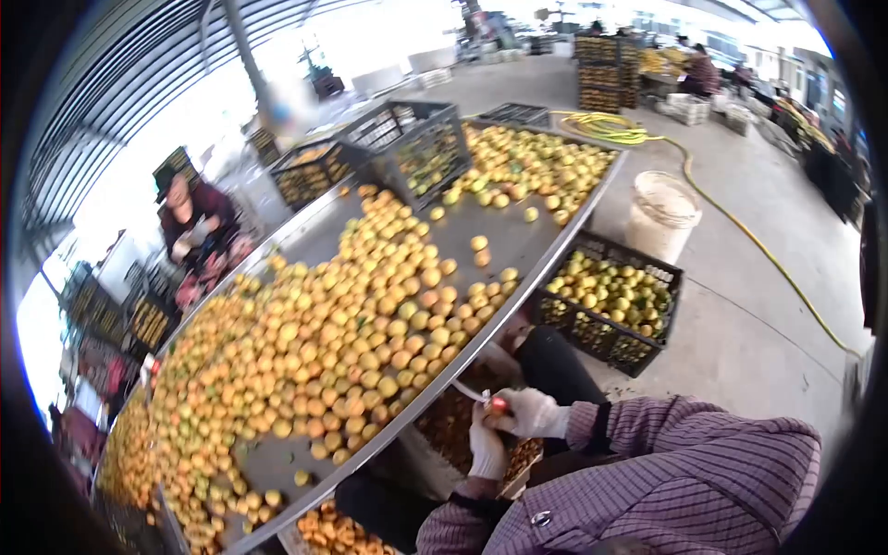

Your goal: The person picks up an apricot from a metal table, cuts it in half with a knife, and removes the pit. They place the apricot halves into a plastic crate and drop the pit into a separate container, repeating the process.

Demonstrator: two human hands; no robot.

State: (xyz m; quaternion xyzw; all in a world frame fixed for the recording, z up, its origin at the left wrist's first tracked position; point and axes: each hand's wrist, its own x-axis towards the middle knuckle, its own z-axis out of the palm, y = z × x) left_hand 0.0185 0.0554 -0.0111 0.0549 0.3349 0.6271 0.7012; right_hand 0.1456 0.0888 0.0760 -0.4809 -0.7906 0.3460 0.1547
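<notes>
My left hand [488, 450] and my right hand [535, 413], both in white gloves, meet beside the edge of a metal sorting table [277, 462]. A reddish-orange apricot [499, 405] shows at the closed fingers of my right hand. My left hand's fingers are bent close against it, and I cannot tell what they grip. A thin pale curved strip [469, 391] sticks out from between the hands toward the table. Below them sits a box of brownish-orange fruit pieces [447, 423], partly hidden by my hands.
Many yellow-orange apricots [342, 324] cover the tabletop, with a black crate [416, 153] on its far part. To the right stand a crate of greener fruit [615, 296], a white bucket [662, 217] and a yellow hose [740, 227]. Another person [199, 227] sits across the table.
</notes>
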